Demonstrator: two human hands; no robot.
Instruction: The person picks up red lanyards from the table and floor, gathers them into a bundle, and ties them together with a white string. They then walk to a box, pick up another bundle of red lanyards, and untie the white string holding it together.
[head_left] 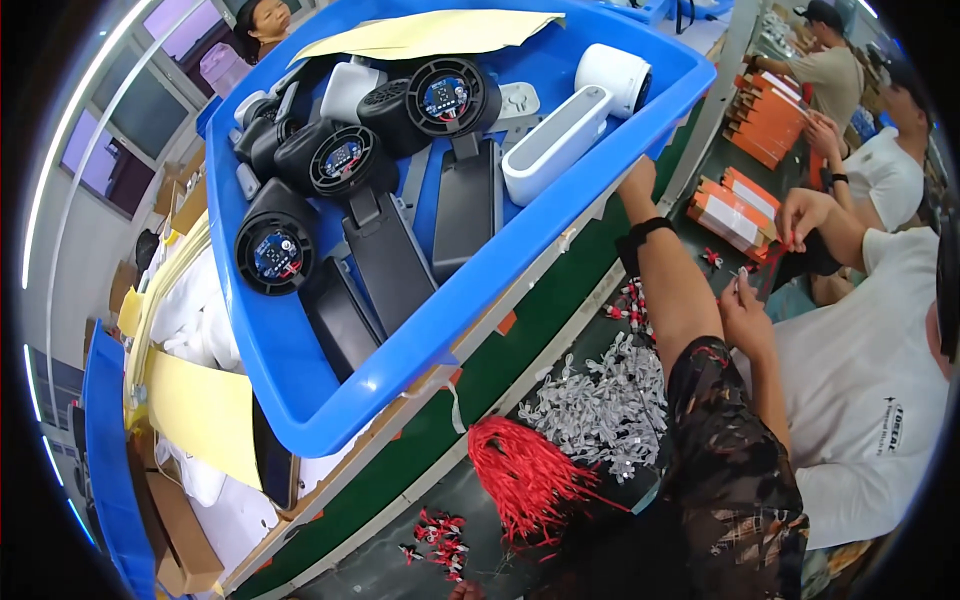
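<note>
My right arm, in a dark patterned sleeve with a black wristband, reaches up to a large blue bin [350, 425]. My right hand [637, 180] is against the outside of the bin's right wall, just under the rim; its fingers are mostly hidden. Inside the bin lie several black handheld fans [385, 245] with round heads and bare circuit boards, plus a white device [557, 145] and a white round-headed one [612, 78]. Only the fingertips of my left hand [466, 592] show at the lower edge, below small red-and-black connectors [438, 540]; their grip cannot be made out.
Bundled red wires [520, 475] and a heap of grey-white wired parts [605, 400] lie on the dark bench. On the right, a co-worker in a white shirt [860, 430] handles small wires near orange cartons [735, 215]. A yellow sheet [205, 410] and a phone [276, 460] lie left of the bin.
</note>
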